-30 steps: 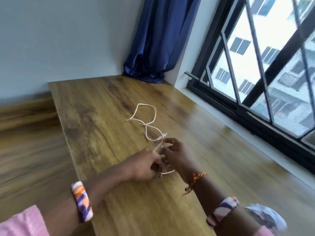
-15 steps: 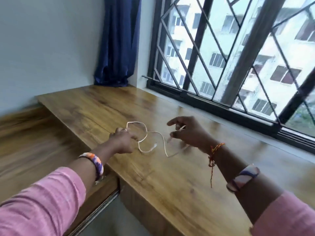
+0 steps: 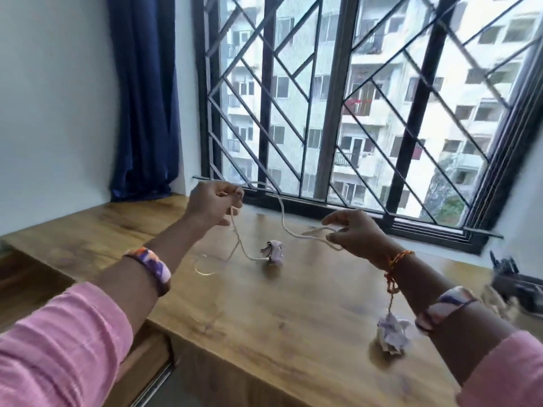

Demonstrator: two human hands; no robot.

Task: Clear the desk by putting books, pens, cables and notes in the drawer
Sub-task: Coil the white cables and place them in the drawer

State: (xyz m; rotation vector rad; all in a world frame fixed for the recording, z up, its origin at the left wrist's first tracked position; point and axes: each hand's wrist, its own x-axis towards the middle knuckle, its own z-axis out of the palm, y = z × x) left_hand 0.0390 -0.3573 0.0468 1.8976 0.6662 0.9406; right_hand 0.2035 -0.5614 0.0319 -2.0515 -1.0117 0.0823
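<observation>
White cable (image 3: 282,218) is now lifted clear of the wooden desk (image 3: 293,318), where a second ago it lay looped at frame centre. Left hand (image 3: 213,202) pinches one end, right hand (image 3: 352,235) closes on the other; slack hangs between. Two crumpled notes (image 3: 273,252) (image 3: 392,336) remain on the desk (drawer not in view). Cable appears ready for coiling and stowing.

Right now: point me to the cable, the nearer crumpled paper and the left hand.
cable (image 3: 282,213), head view, on the span hanging between the two hands.
nearer crumpled paper (image 3: 392,336), head view, on the middle of the wad.
left hand (image 3: 213,202), head view, on the back of the hand.
</observation>
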